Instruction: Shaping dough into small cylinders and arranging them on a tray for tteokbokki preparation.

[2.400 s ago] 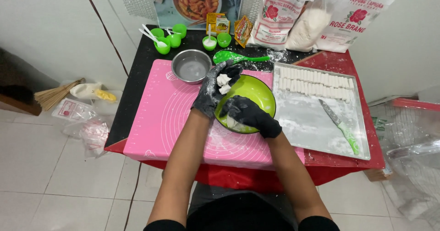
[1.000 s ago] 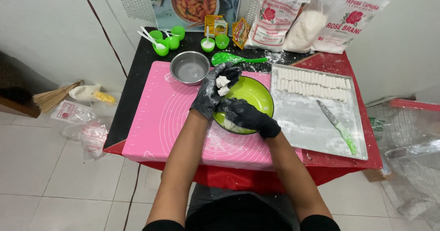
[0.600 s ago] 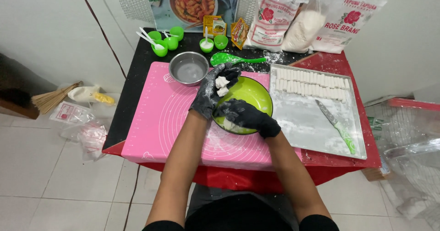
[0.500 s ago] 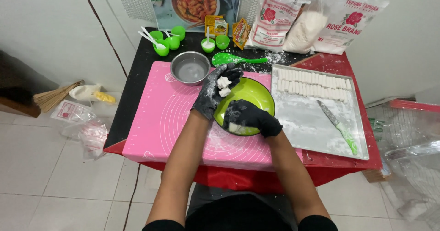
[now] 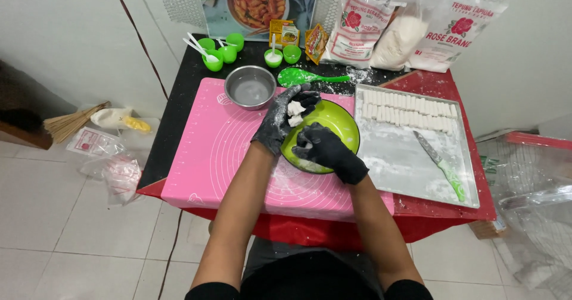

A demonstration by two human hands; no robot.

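Both my hands wear black gloves dusted with flour. My left hand [image 5: 281, 121] is cupped at the left rim of a green bowl [image 5: 341, 123] and holds a lump of white dough [image 5: 295, 111]. Inside the bowl, my right hand [image 5: 325, 150] is closed on more white dough at the near side. The bowl sits on a pink silicone mat [image 5: 220, 151].
A metal tray [image 5: 405, 157] at the right carries a row of cut white dough sticks [image 5: 408, 109] and a green-handled knife [image 5: 444, 166]. Behind are a steel bowl [image 5: 250, 86], a green spoon [image 5: 304, 76], small green cups [image 5: 217, 51] and flour bags [image 5: 405, 29].
My right hand has shifted slightly within the bowl, working the dough. My left hand keeps its place at the rim with the dough lump.
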